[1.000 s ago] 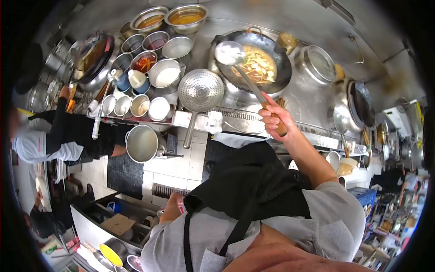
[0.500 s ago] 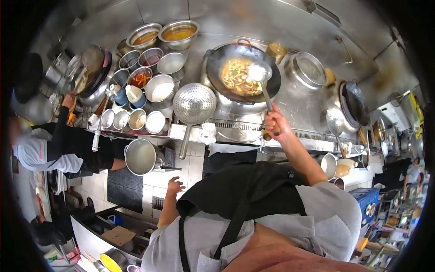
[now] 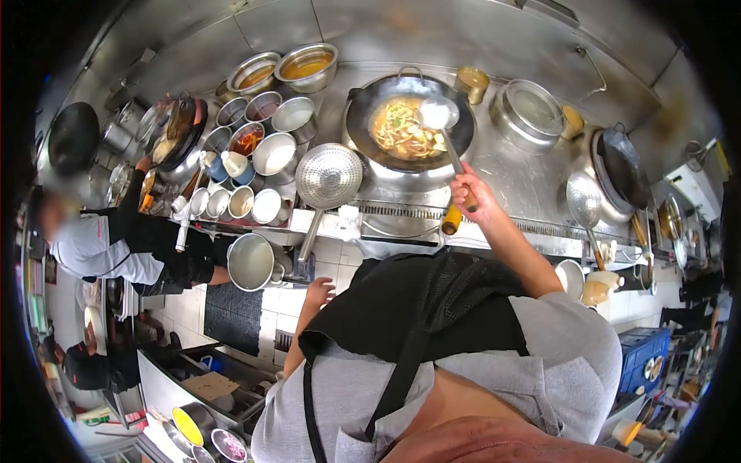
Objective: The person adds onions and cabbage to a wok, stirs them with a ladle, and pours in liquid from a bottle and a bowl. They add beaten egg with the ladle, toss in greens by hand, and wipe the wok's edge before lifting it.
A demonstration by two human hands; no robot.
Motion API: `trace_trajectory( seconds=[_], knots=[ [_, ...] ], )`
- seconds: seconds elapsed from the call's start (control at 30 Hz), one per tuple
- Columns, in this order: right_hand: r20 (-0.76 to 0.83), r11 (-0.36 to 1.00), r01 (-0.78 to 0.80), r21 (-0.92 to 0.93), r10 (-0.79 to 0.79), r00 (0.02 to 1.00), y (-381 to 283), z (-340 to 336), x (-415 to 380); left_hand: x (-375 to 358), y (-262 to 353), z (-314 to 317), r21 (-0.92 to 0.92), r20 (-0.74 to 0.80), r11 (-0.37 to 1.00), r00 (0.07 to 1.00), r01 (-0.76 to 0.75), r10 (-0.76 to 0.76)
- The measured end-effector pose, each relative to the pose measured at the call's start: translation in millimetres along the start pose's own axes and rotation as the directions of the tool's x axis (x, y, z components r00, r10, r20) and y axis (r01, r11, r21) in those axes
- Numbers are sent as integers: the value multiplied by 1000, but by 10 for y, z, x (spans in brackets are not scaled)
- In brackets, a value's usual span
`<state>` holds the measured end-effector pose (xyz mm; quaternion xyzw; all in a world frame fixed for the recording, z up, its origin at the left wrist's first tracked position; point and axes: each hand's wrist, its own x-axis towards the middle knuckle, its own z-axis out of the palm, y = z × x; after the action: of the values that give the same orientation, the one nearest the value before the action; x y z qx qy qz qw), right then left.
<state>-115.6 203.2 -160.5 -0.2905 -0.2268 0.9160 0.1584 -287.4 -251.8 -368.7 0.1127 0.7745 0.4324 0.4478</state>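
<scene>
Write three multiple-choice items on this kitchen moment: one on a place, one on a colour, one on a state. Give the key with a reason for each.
1. Where is the bowl of the ladle?
A. over the wok
B. in the pot by the floor
C. on the perforated strainer

2. What colour is the end of the ladle's handle below the right hand?
A. blue
B. yellow-orange
C. white

3. What is the left hand doing?
A. gripping the wok's handle
B. holding a bowl
C. hanging free, holding nothing

Key: 1 A, the bowl sits above the wok with its noodles and broth. 2 B, the handle's tip shows yellow-orange under the fist. 3 C, the hand is low beside the apron, fingers spread, touching nothing.
</scene>
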Motion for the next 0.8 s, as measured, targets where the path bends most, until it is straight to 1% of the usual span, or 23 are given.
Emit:
trace_trajectory(
  seconds=[0.03, 0.07, 0.1, 0.13, 0.17, 0.2, 0.23, 0.27, 0.3, 0.33, 0.37, 0.4, 0.43, 0.5, 0.57, 0.6, 0.63, 0.67, 0.7, 0.73, 0.77, 0.8],
  knots=[
    [9, 1000, -1, 1, 1, 1000, -106, -113, 20, 154, -69, 62, 17, 44, 998, 998, -56, 55],
    [120, 984, -99, 146, 82, 989, -254, -236, 56, 247, -144, 103, 17, 36, 998, 998, -60, 60],
    [238, 939, -211, 273, 146, 960, -334, -286, 77, 299, -215, 150, 166, 58, 955, 969, -246, 239],
    [228, 962, -166, 218, 116, 967, -281, -326, 125, 317, -313, 198, 305, 108, 858, 910, -413, 400],
    [232, 961, -172, 215, 121, 965, -182, -229, 80, 313, -416, 218, 306, 101, 859, 911, -410, 399],
    [113, 990, -77, 114, 64, 992, -54, -52, -15, 294, -509, 204, 405, 138, 752, 847, -521, 513],
    [0, 1000, 9, 4, -9, 1000, 10, 37, -69, 253, -567, 186, 495, 191, 616, 768, -613, 611],
    [28, 999, -39, 4, 39, 999, -39, -54, -35, 90, -537, 185, 630, 213, 506, 758, -589, 617],
    [32, 999, -38, 10, 38, 999, -144, -206, 31, -53, -453, 172, 635, 215, 501, 758, -588, 616],
    [135, 983, -125, 135, 107, 985, -282, -366, 118, -160, -389, 173, 629, 184, 538, 780, -561, 598],
    [243, 944, -223, 244, 163, 956, -336, -380, 120, -202, -379, 191, 619, 153, 576, 802, -533, 578],
    [166, 978, -144, 151, 118, 979, -249, -371, 155, -265, -388, 227, 606, 122, 617, 825, -503, 553],
    [165, 977, -150, 149, 125, 978, -121, -348, 188, -340, -403, 259, 590, 89, 657, 847, -468, 524],
    [-71, 993, 13, -118, -21, 997, 98, -67, 1, -507, -441, 287, 556, 27, 732, 889, -394, 458],
    [-54, 993, -14, -121, 7, 998, -40, -167, -10, -618, -440, 277, 517, -34, 794, 919, -320, 393],
    [77, 992, -114, 55, 110, 991, -192, -333, 73, -673, -421, 279, 493, -63, 822, 931, -284, 359],
    [219, 949, -232, 212, 185, 958, -269, -425, 130, -706, -415, 303, 465, -89, 850, 942, -249, 324],
    [144, 984, -152, 90, 138, 980, -228, -418, 160, -716, -431, 336, 434, -115, 875, 951, -213, 289],
    [144, 984, -156, 84, 143, 979, -135, -357, 144, -729, -486, 359, 401, -140, 899, 958, -176, 250],
    [51, 982, -40, -185, 51, 997, 4, -291, 109, -755, -548, 374, 368, -163, 920, 964, -136, 208],
    [-8, 892, 54, -449, -65, 998, 88, -255, 86, -776, -611, 372, 335, -188, 937, 968, -97, 167],
    [-1, 890, 53, -452, -60, 998, 78, -285, 98, -783, -661, 354, 300, -213, 952, 969, -60, 128]
  ],
)
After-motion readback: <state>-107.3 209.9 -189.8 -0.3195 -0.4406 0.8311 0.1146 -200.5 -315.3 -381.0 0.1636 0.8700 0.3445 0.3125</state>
